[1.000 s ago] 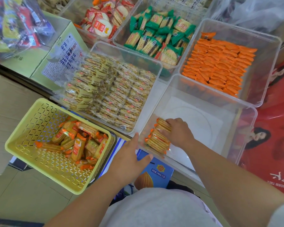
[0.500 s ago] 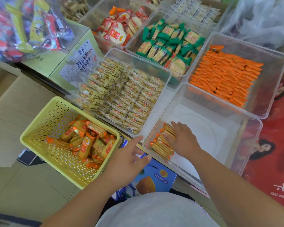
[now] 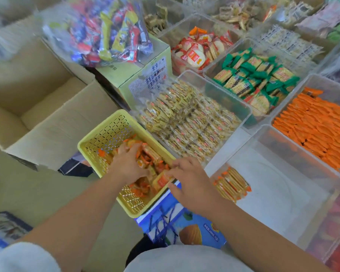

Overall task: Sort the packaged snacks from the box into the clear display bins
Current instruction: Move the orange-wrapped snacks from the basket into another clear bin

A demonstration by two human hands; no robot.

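Note:
A yellow perforated basket (image 3: 90, 142) holds a heap of orange cracker packets (image 3: 151, 154). My left hand (image 3: 128, 163) is inside it, its fingers curled over several packets. My right hand (image 3: 192, 183) reaches across the basket's near right rim. Its fingers are spread and its fingertips and thumb are on either side of one packet (image 3: 161, 181). To the right, a short row of the same packets (image 3: 232, 185) stands on edge in the near left corner of a mostly bare clear bin (image 3: 283, 193).
Filled clear bins lie behind: yellow-wrapped crackers (image 3: 188, 118), green packets (image 3: 253, 79), orange packets (image 3: 318, 124), red-and-white rice crackers (image 3: 196, 54). An open cardboard box (image 3: 47, 118) is on the left. A blue carton (image 3: 185, 228) sits under my right wrist. A bag of sweets (image 3: 106, 30) tops a green box.
My right hand left the row of packets in the clear bin and crossed to the basket. My left hand moved off the blue carton into the basket. The view swung left.

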